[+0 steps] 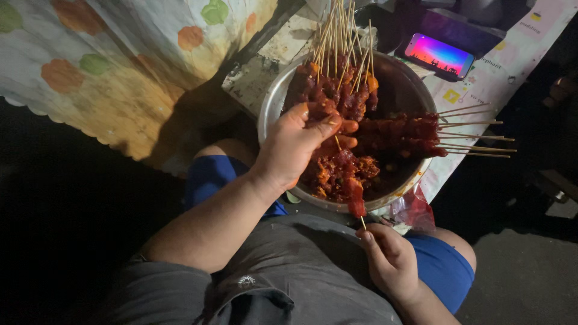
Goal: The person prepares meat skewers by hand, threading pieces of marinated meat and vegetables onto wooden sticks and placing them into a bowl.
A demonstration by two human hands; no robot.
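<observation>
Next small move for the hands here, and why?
Probably push the meat in the left hand down the skewer pinched in the right hand. Only a few red pieces sit on that stick over the metal bowl, while finished skewers look fully loaded.

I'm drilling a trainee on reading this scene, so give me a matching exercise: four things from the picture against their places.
Things:
1. left hand
2. right hand
3. phone
4. finished skewers

Places:
a. lit up on the table beyond the bowl
b. in the metal bowl, on the marinated meat
c. sticks jutting over the bowl's right rim
d. below the bowl, pinching one skewer's stick

Pairs: 1-b, 2-d, 3-a, 4-c
</observation>
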